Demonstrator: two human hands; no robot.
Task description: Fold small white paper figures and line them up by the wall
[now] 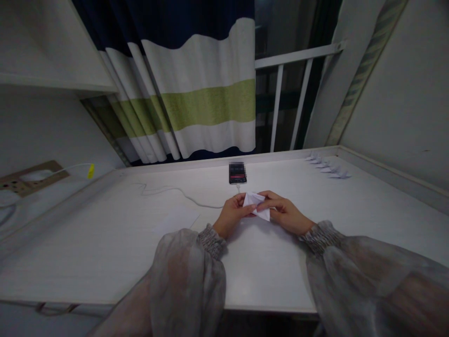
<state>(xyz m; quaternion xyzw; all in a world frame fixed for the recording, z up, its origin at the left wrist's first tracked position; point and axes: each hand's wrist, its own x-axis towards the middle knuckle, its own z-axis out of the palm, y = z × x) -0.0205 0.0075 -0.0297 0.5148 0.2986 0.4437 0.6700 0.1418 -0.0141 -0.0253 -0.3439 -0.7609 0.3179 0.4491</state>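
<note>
A folding step seemed to be in hand: the paper (250, 199), a small white piece with creased, pointed edges, was held just above the bench (266, 276), a little right of the frame's centre. The left hand (233, 213) pinched its left side between thumb and fingers; the right hand (286, 215) gripped its right side, its fingers laid over the front. The next move, as far as could be judged, called for a light hold by the left fingers, the edges matched, and a firm press along the crease by the right; thin layers like these could slip or crumple.

The bench was pale and smooth. Near the centre of the frame lay a phone (237, 173), with a white cable (189, 196) plugged in and trailing left. A flat white sheet (175, 222) lay left of the hands. At the right, by the bench's back corner, sat a row of small, pointed white pieces (326, 167), too small to make out fully.

A striped curtain (210, 103) hung at the top, beside a white railing (300, 57). A socket panel (38, 177) was on the left wall.
</note>
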